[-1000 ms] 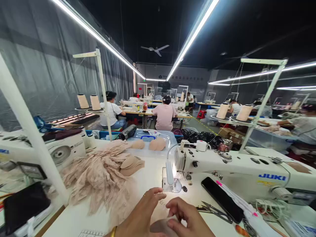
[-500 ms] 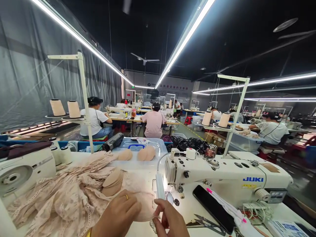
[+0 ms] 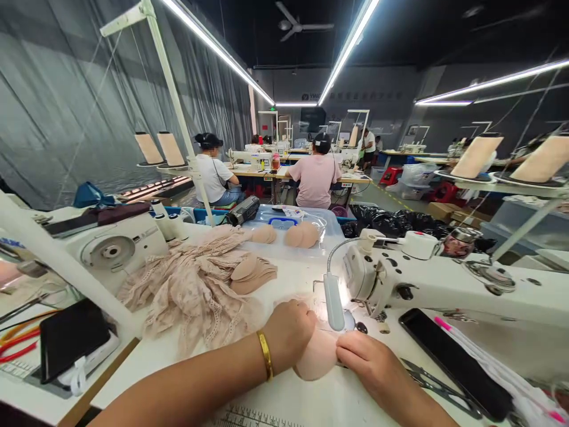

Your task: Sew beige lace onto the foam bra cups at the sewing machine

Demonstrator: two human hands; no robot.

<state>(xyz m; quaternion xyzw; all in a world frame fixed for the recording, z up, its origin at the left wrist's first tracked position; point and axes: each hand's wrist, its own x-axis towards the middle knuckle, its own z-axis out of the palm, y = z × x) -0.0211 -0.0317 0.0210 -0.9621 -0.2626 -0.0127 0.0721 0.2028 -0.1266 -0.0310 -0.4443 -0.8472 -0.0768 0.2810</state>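
White sewing machine (image 3: 453, 287) at right. Lace fabric heap (image 3: 195, 290) at left. Left hand (image 3: 291, 329): fingers curled in at the pad's upper left; can't tell if they pinch. Right hand (image 3: 367, 359): fingers nearly together, at its right edge, hold partly hidden. Beige pad (image 3: 316, 359) sits between hands, near side of lamp (image 3: 334, 302). Gold bracelet (image 3: 265, 356) on left wrist.
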